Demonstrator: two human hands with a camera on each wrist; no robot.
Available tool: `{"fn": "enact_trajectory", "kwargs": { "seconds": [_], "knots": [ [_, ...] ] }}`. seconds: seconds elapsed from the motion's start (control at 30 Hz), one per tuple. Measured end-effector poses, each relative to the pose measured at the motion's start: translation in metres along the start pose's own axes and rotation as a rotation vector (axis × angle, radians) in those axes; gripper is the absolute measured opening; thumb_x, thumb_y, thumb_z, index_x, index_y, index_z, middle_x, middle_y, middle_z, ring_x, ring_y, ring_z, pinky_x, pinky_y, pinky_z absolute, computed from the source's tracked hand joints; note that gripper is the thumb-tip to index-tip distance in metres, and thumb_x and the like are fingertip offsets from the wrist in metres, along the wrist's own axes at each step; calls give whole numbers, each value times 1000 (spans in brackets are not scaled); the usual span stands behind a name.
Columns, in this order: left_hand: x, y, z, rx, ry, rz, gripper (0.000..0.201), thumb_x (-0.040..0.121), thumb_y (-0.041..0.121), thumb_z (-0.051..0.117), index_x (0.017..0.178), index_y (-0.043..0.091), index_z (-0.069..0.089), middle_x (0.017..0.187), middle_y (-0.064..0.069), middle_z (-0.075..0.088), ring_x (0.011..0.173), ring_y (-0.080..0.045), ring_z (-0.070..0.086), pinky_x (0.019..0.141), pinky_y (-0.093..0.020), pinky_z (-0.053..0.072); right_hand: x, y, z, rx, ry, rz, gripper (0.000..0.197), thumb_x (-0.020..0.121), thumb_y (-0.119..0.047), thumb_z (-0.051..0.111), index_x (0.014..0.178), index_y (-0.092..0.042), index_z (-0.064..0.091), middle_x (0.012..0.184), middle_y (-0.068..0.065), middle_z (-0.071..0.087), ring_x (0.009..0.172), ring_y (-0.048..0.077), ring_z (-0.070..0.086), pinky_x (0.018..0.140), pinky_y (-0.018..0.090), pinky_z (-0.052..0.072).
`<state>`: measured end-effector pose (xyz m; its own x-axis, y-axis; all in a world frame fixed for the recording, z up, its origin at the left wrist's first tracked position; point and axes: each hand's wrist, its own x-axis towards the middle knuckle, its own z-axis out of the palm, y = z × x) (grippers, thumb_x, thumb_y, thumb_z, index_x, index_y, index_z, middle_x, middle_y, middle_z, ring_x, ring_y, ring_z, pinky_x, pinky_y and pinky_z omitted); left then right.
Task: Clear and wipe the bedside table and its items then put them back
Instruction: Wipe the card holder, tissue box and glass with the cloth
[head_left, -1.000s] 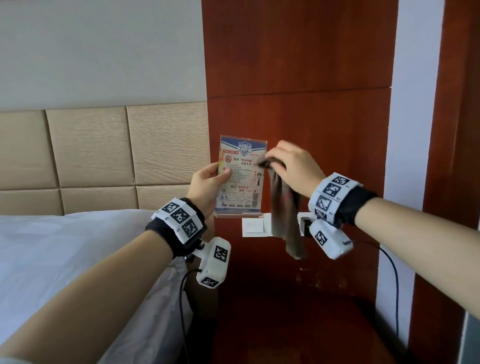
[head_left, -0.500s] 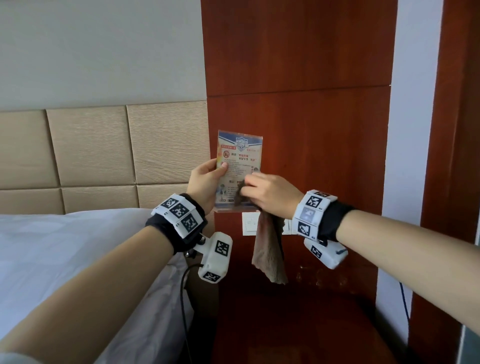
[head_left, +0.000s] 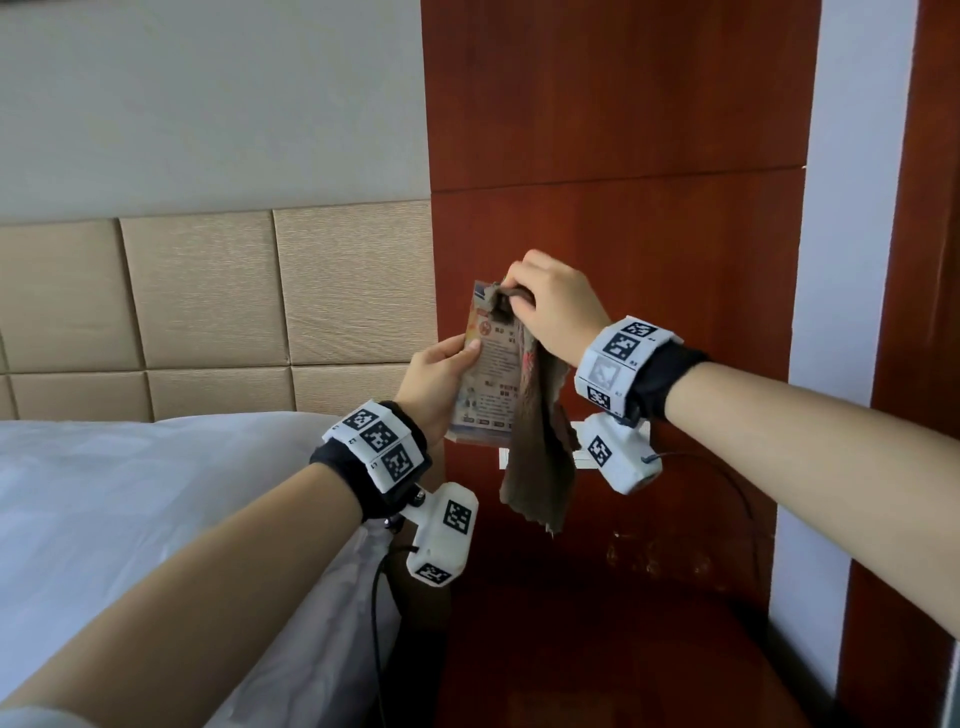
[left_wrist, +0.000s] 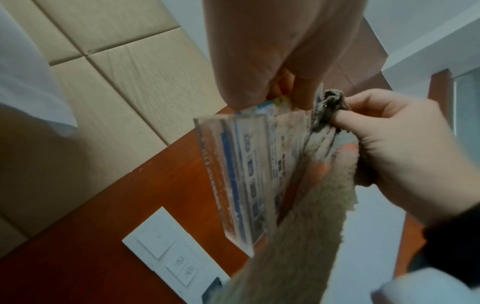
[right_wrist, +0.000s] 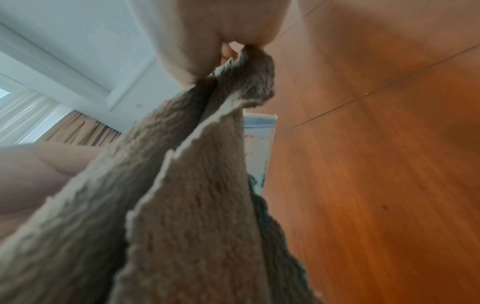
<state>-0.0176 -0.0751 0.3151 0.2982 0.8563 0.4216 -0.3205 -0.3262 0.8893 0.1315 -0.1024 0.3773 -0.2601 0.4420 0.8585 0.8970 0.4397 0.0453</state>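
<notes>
My left hand (head_left: 441, 371) grips a clear acrylic sign holder (head_left: 491, 379) with a printed card inside, raised above the bedside table (head_left: 649, 649). The holder's thick clear base (left_wrist: 226, 185) shows in the left wrist view, under my left hand (left_wrist: 262, 61). My right hand (head_left: 550, 306) pinches a grey-brown cloth (head_left: 540, 467) against the holder's top edge; the cloth hangs down over its right side. In the right wrist view the cloth (right_wrist: 187, 195) fills the frame and hides most of the sign holder (right_wrist: 259, 139).
A white switch panel (left_wrist: 166, 253) is fixed to the red-brown wood wall panel (head_left: 623, 156) behind the holder. A bed with white linen (head_left: 130, 493) and a padded beige headboard (head_left: 208, 291) lies to the left. A black cable (head_left: 727, 493) hangs by the wall.
My right hand with the cloth moved from the holder's lower front up to its top edge. The holder turned, so its face angles away more than before.
</notes>
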Motion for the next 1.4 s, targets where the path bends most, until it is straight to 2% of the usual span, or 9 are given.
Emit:
{"fn": "enact_trajectory", "kwargs": {
  "seconds": [0.27,0.4,0.5,0.63,0.77,0.87,1.07,1.23,1.4],
  "knots": [
    [6,15,-4,-124,61,24,33,99,13,42,127,0,52,124,-24,58,108,-33,59,99,-46,46,-29,-10,26,-2,-183,-133,13,85,-2,54,92,-1,65,95,13,60,90,31,58,74,40,48],
    [11,13,-7,-122,130,31,31,97,11,45,125,2,55,122,-20,61,106,-30,62,95,-40,51,-43,-20,36,-33,-242,-331,6,73,-3,58,72,-3,63,74,11,59,69,29,61,51,31,49],
    [11,11,-9,-122,114,43,26,98,10,44,118,4,59,117,-19,63,98,-26,64,89,-36,53,-46,-21,41,-68,-231,-446,14,72,-10,51,67,-7,64,69,7,58,64,26,62,44,27,49],
    [10,10,-10,-99,100,47,24,98,9,43,115,4,60,104,-13,67,86,-19,68,73,-27,59,-40,-12,37,-69,-246,-341,11,73,-4,54,77,-2,64,77,13,59,74,31,62,49,39,52],
    [9,12,-12,-78,80,11,30,98,13,43,124,4,55,116,-20,62,96,-28,64,88,-44,53,-26,-2,20,-116,-238,-240,16,88,-2,51,92,-3,66,94,12,61,88,30,59,72,41,51],
    [9,13,-11,-67,71,-5,29,98,14,43,122,4,56,114,-20,62,96,-28,64,88,-46,52,-11,8,9,-138,-194,-152,19,91,-5,47,97,-4,65,99,11,59,96,27,55,79,39,47],
    [9,9,-6,-89,46,-12,25,99,13,42,117,6,58,109,-15,64,94,-26,64,86,-43,53,2,18,-2,-190,-148,-50,20,93,-7,44,100,-4,63,98,12,57,96,26,53,75,41,46],
    [12,11,-6,-160,78,2,22,99,14,42,109,9,61,108,-16,65,93,-27,65,85,-46,54,-18,17,9,-189,-175,-139,19,91,-2,46,98,-2,64,98,13,59,95,28,55,73,41,50],
    [16,18,-9,-223,161,27,26,98,15,44,117,5,59,121,-19,62,110,-34,61,94,-52,48,-44,22,30,-205,-202,-343,17,69,10,67,79,-3,66,78,12,64,70,30,62,46,37,54]
  ]
}}
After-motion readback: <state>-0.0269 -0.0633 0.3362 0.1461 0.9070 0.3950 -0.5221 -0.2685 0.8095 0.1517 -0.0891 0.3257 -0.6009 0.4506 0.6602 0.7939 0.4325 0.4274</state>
